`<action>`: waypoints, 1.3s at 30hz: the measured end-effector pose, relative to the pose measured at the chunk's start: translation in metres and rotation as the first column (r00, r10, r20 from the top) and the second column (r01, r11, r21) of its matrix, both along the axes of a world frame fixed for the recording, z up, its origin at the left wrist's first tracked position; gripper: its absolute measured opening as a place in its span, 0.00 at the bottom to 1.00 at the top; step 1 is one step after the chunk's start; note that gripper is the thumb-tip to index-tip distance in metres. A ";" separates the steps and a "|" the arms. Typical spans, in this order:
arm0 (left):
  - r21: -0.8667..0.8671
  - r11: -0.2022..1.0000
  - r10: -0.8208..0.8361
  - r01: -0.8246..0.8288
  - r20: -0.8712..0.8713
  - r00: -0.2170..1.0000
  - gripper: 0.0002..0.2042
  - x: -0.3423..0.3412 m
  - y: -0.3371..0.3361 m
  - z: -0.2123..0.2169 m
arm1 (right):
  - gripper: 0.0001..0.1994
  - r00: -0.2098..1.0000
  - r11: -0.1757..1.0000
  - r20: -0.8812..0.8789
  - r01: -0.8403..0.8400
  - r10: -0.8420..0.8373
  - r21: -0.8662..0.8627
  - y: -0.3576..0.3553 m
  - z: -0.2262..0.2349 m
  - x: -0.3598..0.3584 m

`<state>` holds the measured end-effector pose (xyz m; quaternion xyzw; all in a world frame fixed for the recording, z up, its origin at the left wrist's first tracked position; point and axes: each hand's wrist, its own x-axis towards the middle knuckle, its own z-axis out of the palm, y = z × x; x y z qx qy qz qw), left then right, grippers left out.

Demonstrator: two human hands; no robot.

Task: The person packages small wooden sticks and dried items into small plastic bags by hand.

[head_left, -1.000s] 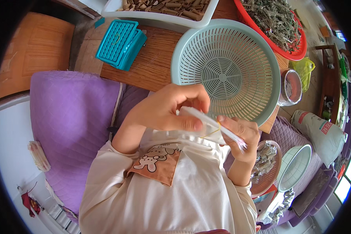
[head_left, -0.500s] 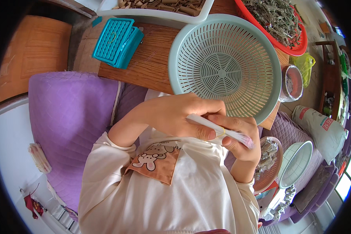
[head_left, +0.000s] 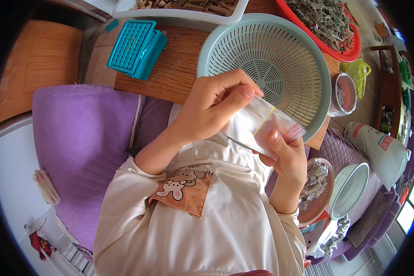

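Above my lap, between my two hands, is a flat stack of clear plastic bags with pinkish-red marks near one end. Round its middle runs a thin yellow rubber band. My left hand pinches the upper left end, thumb on top, its fingertips partly hidden. The other end is gripped by my right hand, whose thumb lies on top of the bags with fingers underneath. Just beyond the hands sits a pale green colander with nothing in it.
On the wooden table stand stacked teal trays and a white bin of brown pieces. A red basket holds dried greyish-green bits. To the right are a round tub, a pink basket and a white basket.
The bag stack has turned from edge-on to flat, its broad face now showing. My left hand has risen and moved to its upper end; my right thumb has shifted onto the face.
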<state>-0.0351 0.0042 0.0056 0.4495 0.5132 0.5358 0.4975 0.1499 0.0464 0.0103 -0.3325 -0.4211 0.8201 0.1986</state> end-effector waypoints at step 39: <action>0.006 0.997 0.076 -0.076 0.023 0.997 0.16 0.003 -0.003 -0.017 | 0.14 0.991 0.954 0.124 -0.078 0.043 0.290 0.023 -0.005 -0.001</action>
